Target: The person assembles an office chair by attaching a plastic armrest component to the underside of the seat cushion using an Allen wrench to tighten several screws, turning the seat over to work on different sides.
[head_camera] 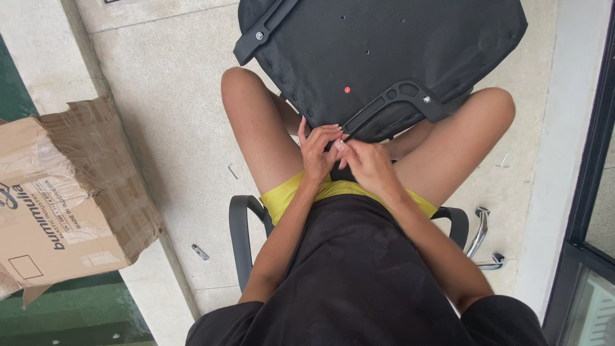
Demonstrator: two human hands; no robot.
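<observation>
Seated on a chair, with a black mesh chair back (384, 51) tilted against the knees and its lower edge reaching down to the lap. Both hands brought together at that lower edge: left hand (318, 152) curled, fingers pinched on something too small to make out, right hand (365, 163) closed close against it, fingertips meeting the left's. Touching or just beside the black plastic bracket (397, 102) running along the panel's lower part. Judging by loose hardware lying about, somewhere midway: bracket already on the panel, small metal pieces (200, 252) on the pale floor (173, 96), a chrome armrest part (483, 240) beside the seat. Torn cardboard box (64, 198) well apart, off to the left.
</observation>
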